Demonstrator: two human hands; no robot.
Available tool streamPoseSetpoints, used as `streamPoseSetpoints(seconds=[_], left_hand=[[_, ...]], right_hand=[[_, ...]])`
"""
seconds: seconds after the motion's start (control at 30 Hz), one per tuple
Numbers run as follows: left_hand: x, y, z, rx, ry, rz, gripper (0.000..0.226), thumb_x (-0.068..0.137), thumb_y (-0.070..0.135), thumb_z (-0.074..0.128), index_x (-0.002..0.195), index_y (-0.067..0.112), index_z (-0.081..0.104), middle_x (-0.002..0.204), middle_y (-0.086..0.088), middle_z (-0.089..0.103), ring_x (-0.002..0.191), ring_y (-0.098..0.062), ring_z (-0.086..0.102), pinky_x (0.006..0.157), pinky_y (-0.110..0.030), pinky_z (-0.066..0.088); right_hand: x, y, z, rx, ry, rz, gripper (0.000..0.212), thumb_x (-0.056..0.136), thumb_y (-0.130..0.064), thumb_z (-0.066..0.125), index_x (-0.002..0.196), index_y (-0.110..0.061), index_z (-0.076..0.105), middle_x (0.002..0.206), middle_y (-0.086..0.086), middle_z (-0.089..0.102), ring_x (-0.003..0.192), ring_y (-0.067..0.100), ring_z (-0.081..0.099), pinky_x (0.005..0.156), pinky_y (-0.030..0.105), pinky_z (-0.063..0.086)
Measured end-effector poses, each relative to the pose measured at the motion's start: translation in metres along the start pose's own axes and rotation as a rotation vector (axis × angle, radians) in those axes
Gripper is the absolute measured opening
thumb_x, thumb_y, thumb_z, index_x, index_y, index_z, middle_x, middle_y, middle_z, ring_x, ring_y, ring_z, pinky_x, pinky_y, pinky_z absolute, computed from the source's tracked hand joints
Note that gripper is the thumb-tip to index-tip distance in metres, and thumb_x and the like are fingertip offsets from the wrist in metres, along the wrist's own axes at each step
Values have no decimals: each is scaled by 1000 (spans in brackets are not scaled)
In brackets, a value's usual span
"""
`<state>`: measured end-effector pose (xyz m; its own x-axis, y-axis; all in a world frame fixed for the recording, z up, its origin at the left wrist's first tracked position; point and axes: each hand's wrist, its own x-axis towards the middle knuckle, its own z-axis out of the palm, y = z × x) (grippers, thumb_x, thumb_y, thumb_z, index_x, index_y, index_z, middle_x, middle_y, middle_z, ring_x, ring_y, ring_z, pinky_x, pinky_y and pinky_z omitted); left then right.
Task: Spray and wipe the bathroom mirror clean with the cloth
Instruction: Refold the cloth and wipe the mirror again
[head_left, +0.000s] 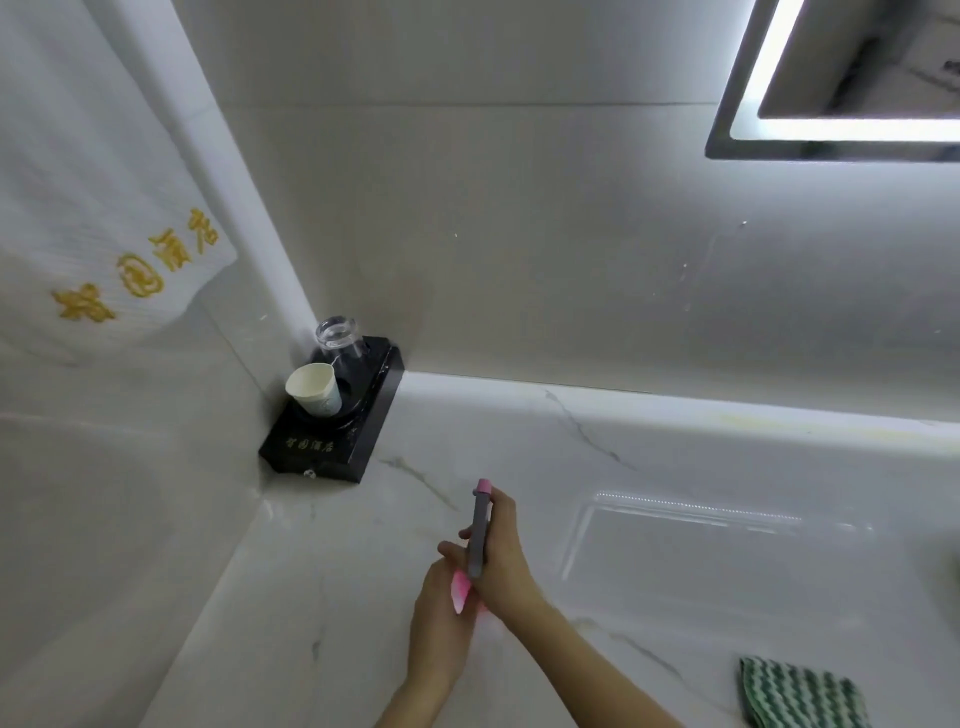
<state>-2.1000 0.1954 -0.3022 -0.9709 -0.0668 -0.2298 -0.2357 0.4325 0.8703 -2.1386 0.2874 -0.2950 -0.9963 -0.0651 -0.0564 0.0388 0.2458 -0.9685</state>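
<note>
Both hands, left hand (441, 597) and right hand (501, 551), grip a slim, light, rigid spray bottle (478, 540) mid-barrel; soft cloth (802, 696) lies apart.

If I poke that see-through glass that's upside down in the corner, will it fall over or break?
The clear glass looks rigid and probably breakable. It stands mouth-down on the black tray, so a soft poke would likely slide it rather than tip it. It stands close beside the paper cup, so it might bump that.
</note>
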Motion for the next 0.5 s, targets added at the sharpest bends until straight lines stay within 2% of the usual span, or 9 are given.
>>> streamPoseSetpoints(seconds=[0.07, 0.13, 0.17, 0.2, 0.23, 0.3, 0.37, 0.5], left_hand=[[1, -4, 3, 14, -5, -20, 8, 90, 14, 54, 91, 22, 55, 88, 8, 56, 93, -20, 59, 68, -17, 39], [1, -8, 6, 68, -12, 27, 18, 90, 16, 56, 98, 32, 56, 104, 8, 58, 96, -7, 57, 72, -10, 40], [0, -10, 6, 83, -12, 57, 22, 90, 17, 57, 107, 32, 57, 111, 9, 58, 99, -3, 56, 77, -10, 41], [-1, -11, 6, 96, -21, 74, 28, 90, 19, 57, 116, 30, 57, 118, 9, 57, 102, -3, 55, 84, -14, 44], [-2, -12, 7, 103, -24, 87, 34, 91, 20, 56, 124, 28, 54, 123, 8, 56, 107, -6, 55, 89, -21, 47], [-8, -10, 8, 125, 4, 69, 41, 92, 22, 53, 133, 20, 48, 130, 1, 53, 114, -16, 55, 94, -32, 48], [-16, -8, 9, 113, 85, 32, 42, 92, 19, 53, 132, 10, 44, 129, -7, 51, 109, -22, 57, 88, -34, 49], [-36, -4, 17, 103, 125, 113, 24, 90, 7, 53, 114, 11, 49, 111, -9, 54, 90, -23, 57, 73, -38, 51]], right_hand=[[-1, 2, -6, -37, -31, 67, 70, 83, -13, 71, 131, -26, 23, 121, -1, 38, 100, 9, 53, 71, 7, 45], [-4, -2, -14, -161, -73, 105, 82, 82, -19, 72, 141, -29, 16, 129, 4, 42, 102, 16, 56, 77, 14, 47], [-7, -2, -19, -202, -96, 117, 89, 82, -21, 72, 145, -30, 10, 142, 5, 34, 108, 20, 56, 83, 20, 50], [-11, -4, -23, -255, -116, 114, 95, 82, -23, 73, 148, -29, 5, 154, 1, 17, 118, 23, 52, 91, 27, 49], [-17, -10, -29, -311, -132, 121, 100, 81, -27, 74, 150, -26, 2, 158, -3, 2, 127, 25, 46, 98, 32, 46], [-30, -11, -43, -378, -125, 140, 105, 80, -34, 74, 151, -25, -2, 158, -4, -11, 135, 25, 37, 104, 38, 42], [-45, -8, -62, -430, -94, 175, 106, 80, -36, 74, 151, -27, -4, 158, -4, -14, 135, 24, 36, 106, 39, 39], [-75, 5, -106, -516, -8, 236, 101, 82, -37, 71, 150, -27, -2, 159, -3, -13, 135, 23, 37, 106, 38, 39]])
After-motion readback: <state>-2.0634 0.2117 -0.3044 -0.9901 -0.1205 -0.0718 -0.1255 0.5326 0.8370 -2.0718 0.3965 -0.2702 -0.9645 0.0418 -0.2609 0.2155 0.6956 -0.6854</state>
